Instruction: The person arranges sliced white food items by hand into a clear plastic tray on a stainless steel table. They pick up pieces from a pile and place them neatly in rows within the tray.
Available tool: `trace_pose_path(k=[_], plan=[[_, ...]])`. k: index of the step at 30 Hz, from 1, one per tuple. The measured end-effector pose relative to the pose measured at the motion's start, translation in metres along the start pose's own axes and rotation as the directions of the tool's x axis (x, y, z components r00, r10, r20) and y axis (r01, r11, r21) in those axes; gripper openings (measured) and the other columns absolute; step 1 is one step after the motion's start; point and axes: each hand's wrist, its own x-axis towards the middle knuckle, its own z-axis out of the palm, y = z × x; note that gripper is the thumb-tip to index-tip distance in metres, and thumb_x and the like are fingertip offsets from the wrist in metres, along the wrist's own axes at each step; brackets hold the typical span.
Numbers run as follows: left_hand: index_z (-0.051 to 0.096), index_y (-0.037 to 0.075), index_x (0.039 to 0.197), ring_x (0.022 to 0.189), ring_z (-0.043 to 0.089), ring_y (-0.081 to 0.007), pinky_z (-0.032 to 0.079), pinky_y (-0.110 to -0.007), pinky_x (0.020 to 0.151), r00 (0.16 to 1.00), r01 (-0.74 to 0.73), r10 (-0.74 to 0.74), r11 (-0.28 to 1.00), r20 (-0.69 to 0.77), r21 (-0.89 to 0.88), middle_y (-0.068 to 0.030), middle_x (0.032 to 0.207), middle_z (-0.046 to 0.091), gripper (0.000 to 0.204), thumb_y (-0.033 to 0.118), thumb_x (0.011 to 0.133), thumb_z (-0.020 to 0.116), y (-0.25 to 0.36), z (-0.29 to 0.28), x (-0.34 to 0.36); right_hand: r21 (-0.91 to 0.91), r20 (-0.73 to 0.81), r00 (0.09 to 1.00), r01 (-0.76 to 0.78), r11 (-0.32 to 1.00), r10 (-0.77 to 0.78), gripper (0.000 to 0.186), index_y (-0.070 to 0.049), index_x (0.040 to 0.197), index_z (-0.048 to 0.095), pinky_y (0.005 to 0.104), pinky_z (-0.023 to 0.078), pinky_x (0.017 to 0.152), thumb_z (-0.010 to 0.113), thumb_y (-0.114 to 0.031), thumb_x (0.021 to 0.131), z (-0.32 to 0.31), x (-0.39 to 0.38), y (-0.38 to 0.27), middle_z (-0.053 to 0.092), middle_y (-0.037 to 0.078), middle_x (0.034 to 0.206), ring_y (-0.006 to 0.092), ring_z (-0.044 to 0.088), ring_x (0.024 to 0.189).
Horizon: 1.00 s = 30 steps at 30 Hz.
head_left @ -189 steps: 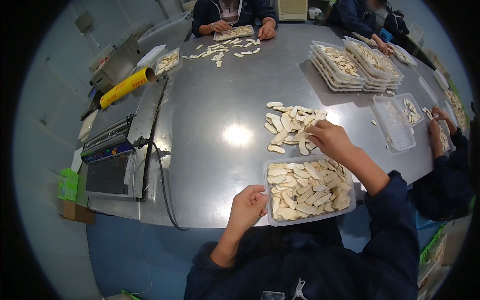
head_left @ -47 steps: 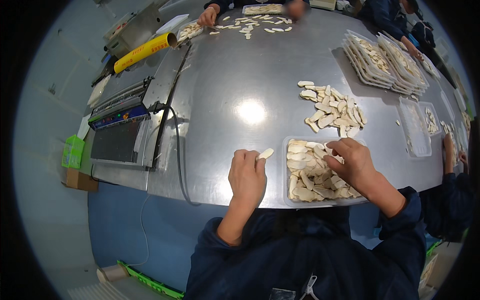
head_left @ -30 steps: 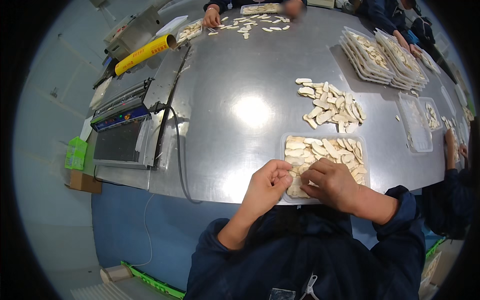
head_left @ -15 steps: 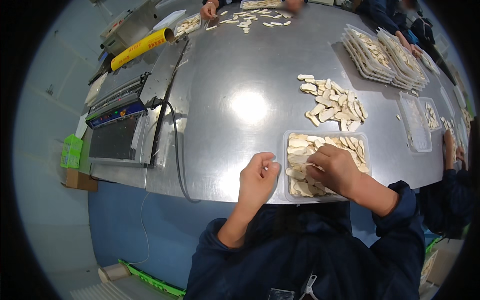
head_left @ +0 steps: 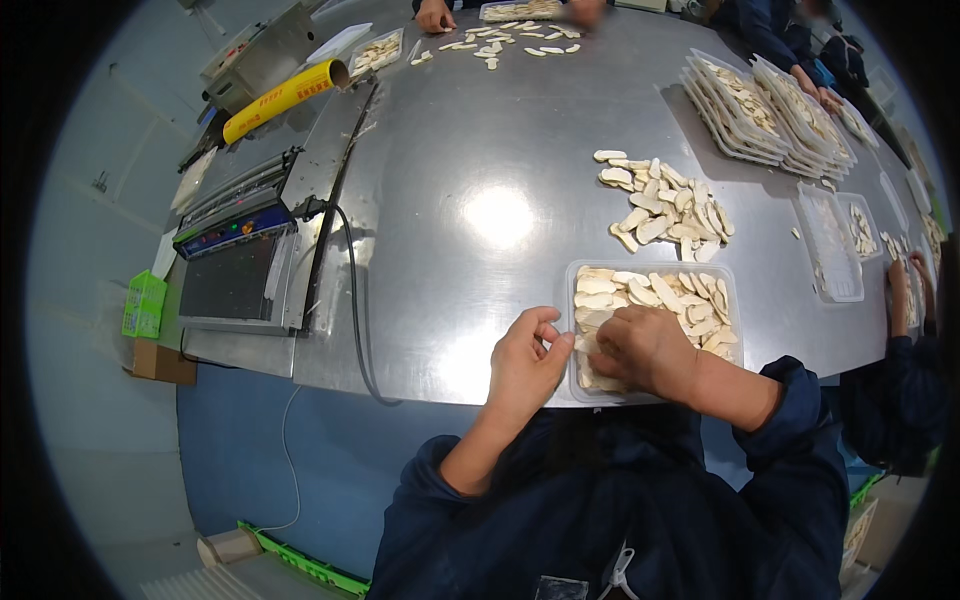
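A clear plastic tray [head_left: 732, 325] full of pale dried slices [head_left: 668, 290] sits at the steel table's front edge. My left hand [head_left: 530, 360], fingers loosely curled but apart, is at the tray's left rim with nothing visible in it. Over the left part of the contents, my right hand [head_left: 645, 350] is closed, fingertips down among the slices; what they hold, if anything, is hidden. A loose pile of similar slices [head_left: 665, 215] lies just beyond the tray.
At left are a sealing machine [head_left: 235, 270] with a cable and a yellow tube [head_left: 280, 100]. Stacked filled trays [head_left: 730, 110] stand back right, beside an unfilled tray [head_left: 830, 250]. Co-workers' hands [head_left: 435, 17] work across the table and at the right [head_left: 898, 285].
My right hand moved from the far pile onto the tray, then leftward within it. My left hand, holding a slice 1.6 seconds ago, now shows none and is closer to the tray.
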Motion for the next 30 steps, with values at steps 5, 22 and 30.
trace_pose_path(k=[5, 22, 30], plan=[[0.065, 0.002, 0.101, 0.055, 0.050, -0.0101, 0.043, -0.024, 0.053, 0.996, -0.074, 0.074, 0.997, 0.046, 0.009, -0.0039, 0.075, 0.058, 0.024, 0.015, 0.082, 0.070, 0.010, -0.004, -0.004, 0.160, 0.012, 0.997, -0.077, 0.984, 0.076, 0.013, -0.005, 0.072, 0.064, 0.0352, 0.051, 0.056, 0.072, -0.015, 0.070, -0.002, 0.001, -0.001, 0.062, 0.011, 0.066, 0.0252, 0.062, 0.060], [0.063, -0.002, 0.085, 0.058, 0.046, -0.0029, 0.039, -0.020, 0.053, 0.994, 0.072, -0.054, 0.976, 0.096, -0.203, 0.0029, 0.065, 0.056, 0.020, 0.017, 0.090, 0.062, 0.008, 0.006, -0.001, -0.180, -0.082, 0.979, 0.167, 0.969, -0.184, 0.018, -0.005, 0.076, 0.058, 0.0353, 0.049, 0.052, 0.071, -0.015, 0.069, -0.011, -0.005, 0.004, 0.054, 0.007, 0.064, 0.0241, 0.057, 0.061], [0.063, -0.001, 0.092, 0.058, 0.050, -0.0046, 0.042, -0.021, 0.055, 0.994, -0.002, -0.014, 0.988, -0.104, -0.151, -0.0018, 0.068, 0.061, 0.015, 0.013, 0.088, 0.063, -0.014, 0.007, 0.007, -0.141, -0.041, 0.993, 0.107, 0.984, -0.114, 0.017, -0.003, 0.079, 0.060, 0.0382, 0.049, 0.056, 0.069, -0.016, 0.072, -0.016, 0.007, 0.015, 0.057, 0.012, 0.067, 0.0287, 0.059, 0.064]])
